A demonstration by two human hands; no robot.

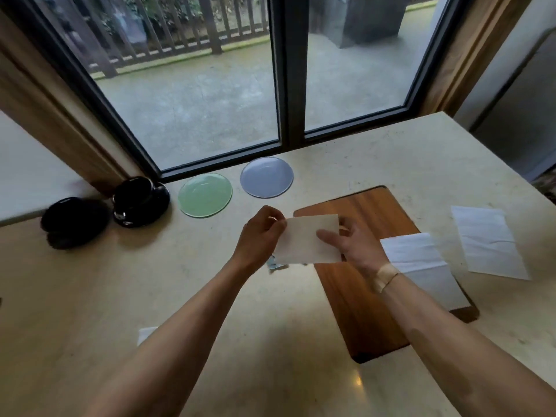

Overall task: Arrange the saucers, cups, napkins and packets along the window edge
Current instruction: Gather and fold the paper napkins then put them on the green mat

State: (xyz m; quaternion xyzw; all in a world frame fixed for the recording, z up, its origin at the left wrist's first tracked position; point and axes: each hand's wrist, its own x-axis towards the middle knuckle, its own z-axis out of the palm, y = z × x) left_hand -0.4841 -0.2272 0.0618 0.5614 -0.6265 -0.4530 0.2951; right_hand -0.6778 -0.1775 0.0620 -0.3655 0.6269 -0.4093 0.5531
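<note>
Both hands, left hand point(260, 233) and right hand point(353, 242), pinch one cream napkin point(307, 239) by its ends, above wooden board point(361, 281), near green saucer point(205, 194).

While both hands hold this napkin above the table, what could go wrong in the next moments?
1. The napkin hides a small packet beneath it; lowering the left hand or right hand might knock it.
2. Carrying the napkin toward the window could brush the green saucer or blue saucer.
</note>
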